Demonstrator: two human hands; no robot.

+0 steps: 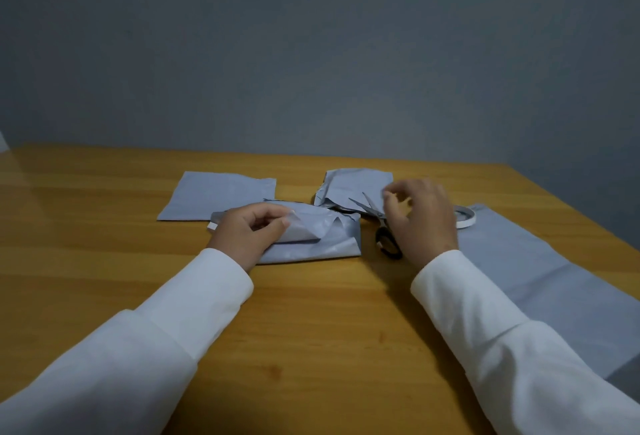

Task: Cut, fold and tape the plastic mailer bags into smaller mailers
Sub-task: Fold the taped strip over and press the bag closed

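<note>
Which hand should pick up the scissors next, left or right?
Probably the right hand. It hovers empty, right over the scissors, whose black handles lie just below its fingers. The left hand is busy pinching the flap of the folded mailer.

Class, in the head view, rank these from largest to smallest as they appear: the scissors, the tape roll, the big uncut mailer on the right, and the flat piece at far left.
1. Uncut mailer, though nearness enlarges it.
2. Flat piece.
3. Scissors and tape roll: both partly hidden by the right hand, so unranked.
</note>
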